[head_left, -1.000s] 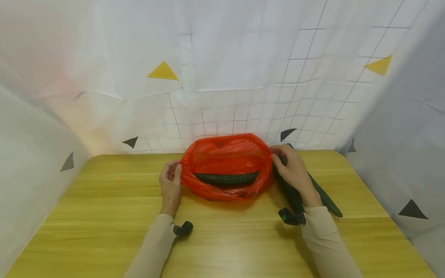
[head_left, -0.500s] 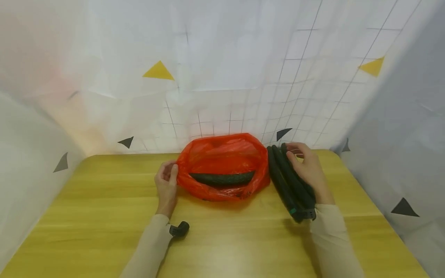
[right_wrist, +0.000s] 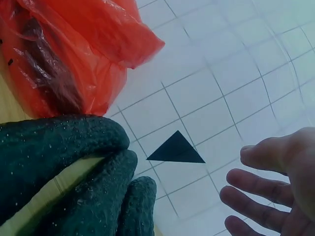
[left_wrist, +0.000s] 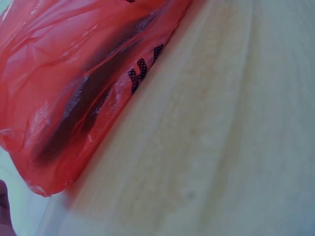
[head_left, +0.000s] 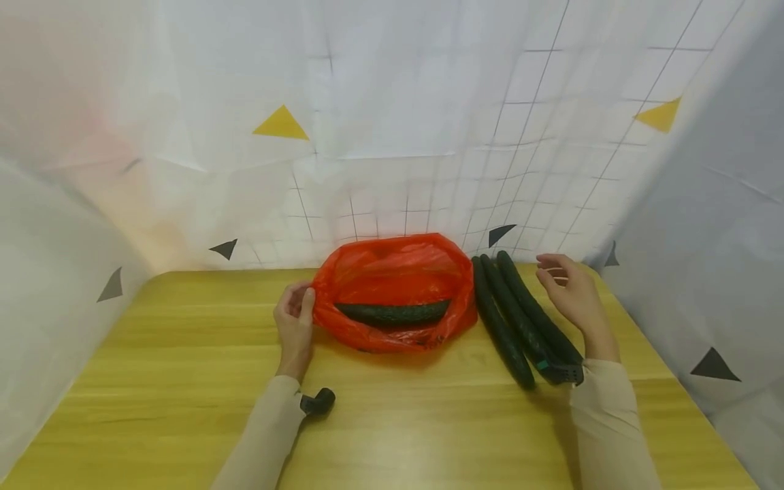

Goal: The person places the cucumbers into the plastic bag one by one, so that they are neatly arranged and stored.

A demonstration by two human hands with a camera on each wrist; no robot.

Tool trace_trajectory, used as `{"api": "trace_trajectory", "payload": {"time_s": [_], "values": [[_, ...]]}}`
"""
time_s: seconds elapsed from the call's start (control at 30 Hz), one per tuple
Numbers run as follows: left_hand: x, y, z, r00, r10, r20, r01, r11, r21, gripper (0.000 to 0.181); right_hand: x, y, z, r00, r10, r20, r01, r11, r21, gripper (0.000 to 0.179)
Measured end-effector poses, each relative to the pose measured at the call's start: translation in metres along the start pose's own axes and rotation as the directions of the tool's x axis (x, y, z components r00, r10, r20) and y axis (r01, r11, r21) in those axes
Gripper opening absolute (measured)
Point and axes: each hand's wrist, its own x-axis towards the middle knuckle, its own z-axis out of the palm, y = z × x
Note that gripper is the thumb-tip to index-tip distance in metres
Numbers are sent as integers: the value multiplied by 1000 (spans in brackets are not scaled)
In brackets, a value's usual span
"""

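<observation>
A red plastic bag (head_left: pixel 392 272) lies with its mouth spread wide at the back of the table. One dark green cucumber (head_left: pixel 392 314) lies crosswise inside it, showing dimly through the film in the left wrist view. My left hand (head_left: pixel 295 327) pinches the bag's left edge between thumb and fingers. Three more cucumbers (right_wrist: pixel 59 142) lie side by side just right of the bag. Past them to the right, my right hand (head_left: pixel 576 296) hovers with fingers loosely bent and nothing in its grasp; the right wrist view shows its thumb and fingers (right_wrist: pixel 256 204) apart from the cucumbers.
The wooden table (head_left: pixel 392 422) extends in front and to both sides. Directly behind the bag rises a white sheet (head_left: pixel 392 190) with grid lines and triangle marks. Grey-white side panels (head_left: pixel 723 272) flank the table. A small dark camera (head_left: pixel 318 403) sits on the left wrist.
My right hand has moved right, away from the bag's right edge and past the cucumbers, uncovering all three. The left hand keeps its place at the bag's left edge.
</observation>
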Motion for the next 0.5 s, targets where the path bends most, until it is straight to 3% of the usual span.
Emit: {"api": "trace_trajectory", "payload": {"time_s": [0.3, 0.5], "values": [[1, -4, -2, 1000, 4, 3, -4, 1000, -18, 27, -3, 5, -2, 999, 9, 34, -9, 1000, 13, 37], [1, -7, -2, 999, 35, 7, -34, 999, -25, 26, -7, 9, -6, 983, 133, 130, -132, 991, -13, 48]]}}
